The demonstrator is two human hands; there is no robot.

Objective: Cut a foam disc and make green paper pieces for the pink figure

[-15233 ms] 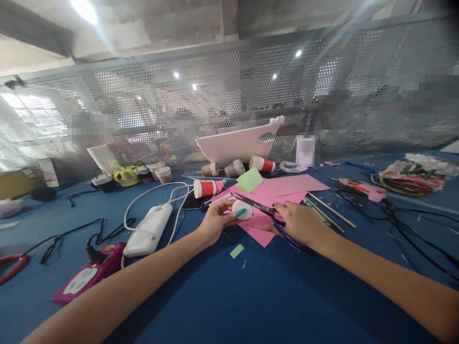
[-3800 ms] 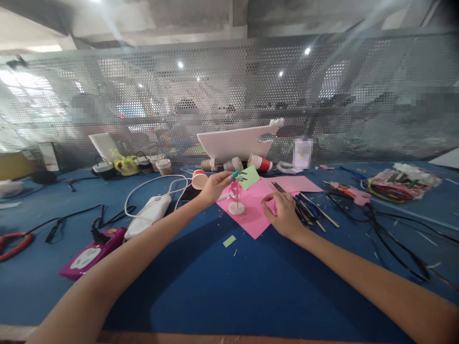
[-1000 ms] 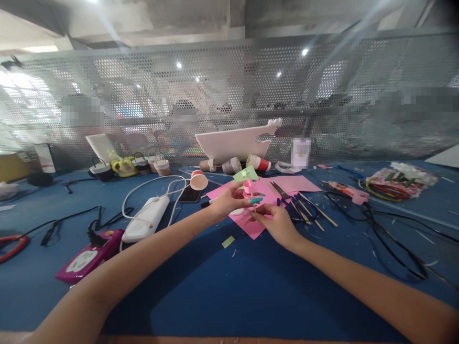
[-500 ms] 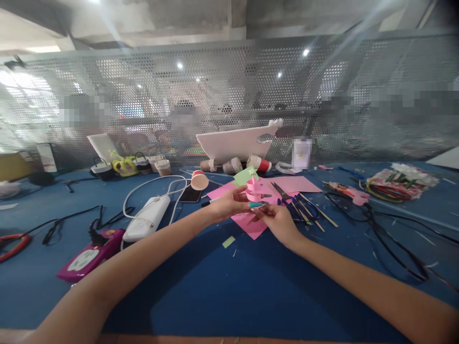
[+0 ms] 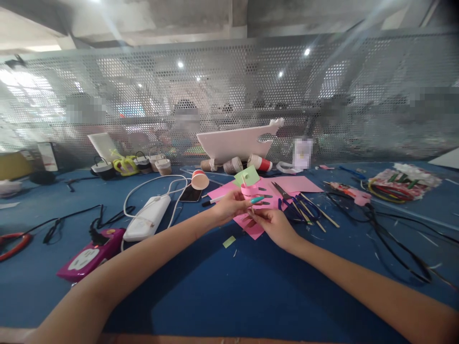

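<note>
A curled pink paper strip [image 5: 247, 189] stands up from my left hand [image 5: 229, 206], whose fingers and thumb pinch its lower part. The thumb, with a long teal nail, points to the right. Just below and to the right, my right hand [image 5: 274, 227] has its fingertips pressed together close under the strip. What lies between them is too small and hidden to make out. Behind the hands are pink paper sheets [image 5: 301, 184] and a green paper piece [image 5: 247, 176]. Scissors [image 5: 283, 192] with dark blue handles lie on the pink paper, right of my hands.
Thin wooden sticks [image 5: 328, 217] lie beside the scissors. A paper cup [image 5: 199, 180] rests on its side near a phone [image 5: 191, 193]. To the left are a white power strip [image 5: 147, 217] and a purple socket box [image 5: 89, 253]. A pink glue gun [image 5: 358, 195] trails a black cable at right.
The pink curl has shifted slightly left and down with my left hand, and the left thumb has turned upward. My right hand has moved slightly left and down, staying close under it.
</note>
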